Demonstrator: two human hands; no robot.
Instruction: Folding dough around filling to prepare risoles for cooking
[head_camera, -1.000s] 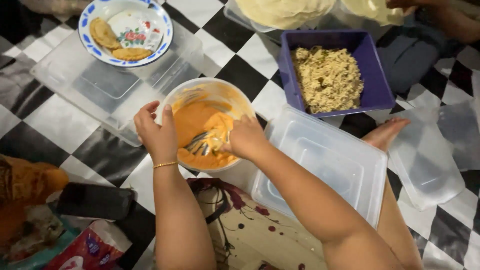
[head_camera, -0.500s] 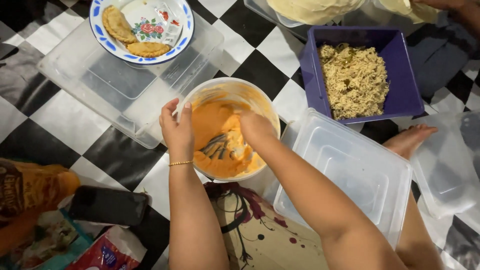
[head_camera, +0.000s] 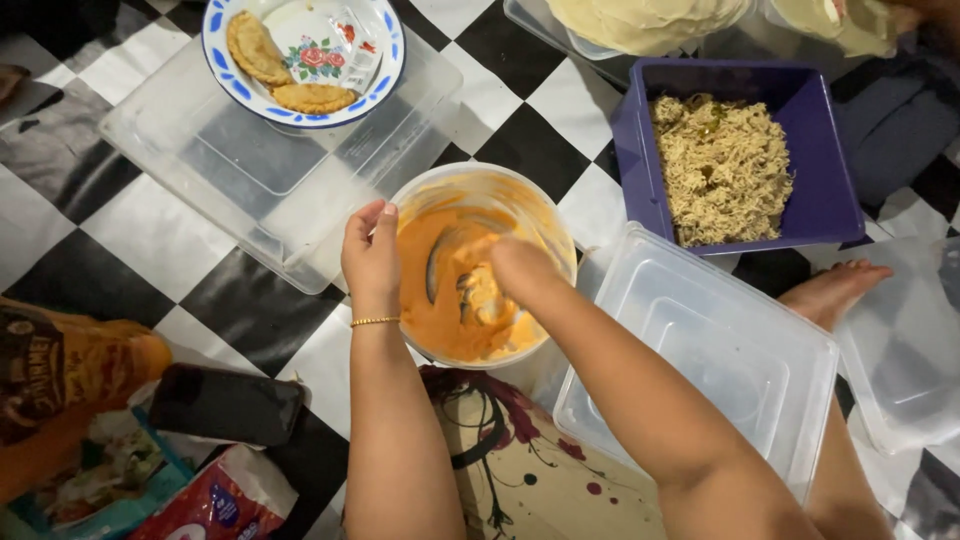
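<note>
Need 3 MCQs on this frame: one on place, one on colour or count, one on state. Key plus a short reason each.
1. Where does the floral plate stand?
A. on a clear plastic lid
B. inside the purple tub
C. on the dark phone

2. How many fried pastries lie on that plate?
A. none
B. two
C. five

3. What is the left hand doing?
A. resting flat on the floor
B. holding the rim of the bowl of orange batter
C. gripping the phone

Key:
1 A: the plate sits on the clear lid on the checkered floor, apart from the purple tub of shredded filling.
2 B: two golden half-moon pastries lie along the plate's left side.
3 B: the left hand clasps the rim of the bowl while the right hand, blurred, works a utensil in the batter.
</note>
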